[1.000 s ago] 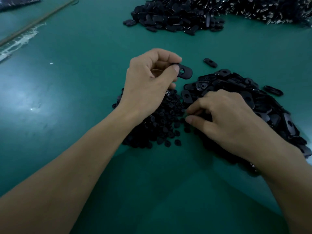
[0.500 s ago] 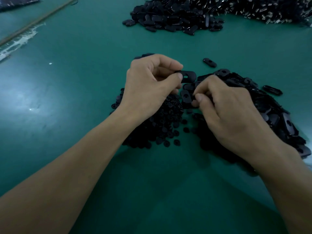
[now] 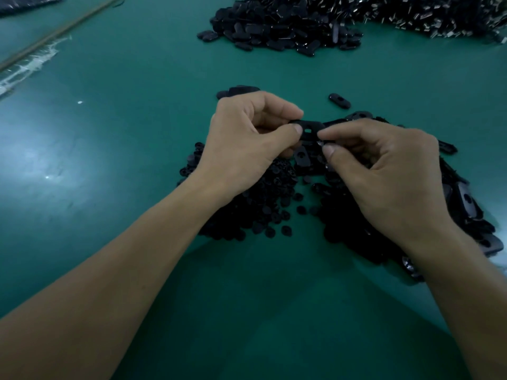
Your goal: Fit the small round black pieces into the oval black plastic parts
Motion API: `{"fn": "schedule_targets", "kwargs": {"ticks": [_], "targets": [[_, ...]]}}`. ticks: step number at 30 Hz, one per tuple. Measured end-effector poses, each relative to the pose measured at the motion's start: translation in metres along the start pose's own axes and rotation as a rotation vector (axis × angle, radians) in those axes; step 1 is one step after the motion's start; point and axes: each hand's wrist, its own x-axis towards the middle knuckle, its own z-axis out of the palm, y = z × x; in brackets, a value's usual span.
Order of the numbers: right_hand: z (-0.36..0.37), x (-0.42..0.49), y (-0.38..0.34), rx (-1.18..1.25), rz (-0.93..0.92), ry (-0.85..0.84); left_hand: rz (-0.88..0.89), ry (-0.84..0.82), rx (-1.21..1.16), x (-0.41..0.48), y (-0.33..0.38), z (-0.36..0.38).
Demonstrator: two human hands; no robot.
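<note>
Left hand [image 3: 247,144] is pinching one oval part [image 3: 308,130] by its left end, thumb under, index on top, other fingers curled in. The part is sitting level in the air between both hands, above the piles, with its centre hole facing the camera.

Right hand [image 3: 384,171] is curling all its fingers, with the index tip touching the part's right end and the thumb tip sitting just below it. Something small is glinting between those two tips. Cannot tell whether it is a round piece, so I cannot tell what that hand is pinching.

Round pile [image 3: 260,204] is lying on the table [image 3: 123,160] under the left wrist, with a few loose rounds spilling toward the gap between the arms. Oval pile [image 3: 466,204] is lying under and to the right of the right hand, touching the round pile in the middle.

Stray oval [image 3: 339,100] is lying alone just beyond the hands. A couple more ovals [image 3: 238,90] are peeking out behind the left knuckles.

Far pile [image 3: 274,26] of black parts is sitting at the top edge, well apart from the hands. A second heap [image 3: 439,17] with shiny bits is running off to its right.
</note>
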Motion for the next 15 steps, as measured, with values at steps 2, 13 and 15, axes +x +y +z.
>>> {"fn": "schedule_targets", "kwargs": {"ticks": [2,13,15], "targets": [[0.0008,-0.0003,-0.0001,0.023,0.009,0.008,-0.003,-0.005,-0.009,-0.0004,-0.0003,-0.0001],[0.0012,0.0024,0.0025,0.046,0.012,0.053,-0.014,-0.033,0.019,-0.0013,-0.0012,0.0008],[0.0013,0.0029,0.0021,0.116,0.061,0.046,-0.002,-0.040,0.036,-0.0019,-0.0007,0.0017]]}}
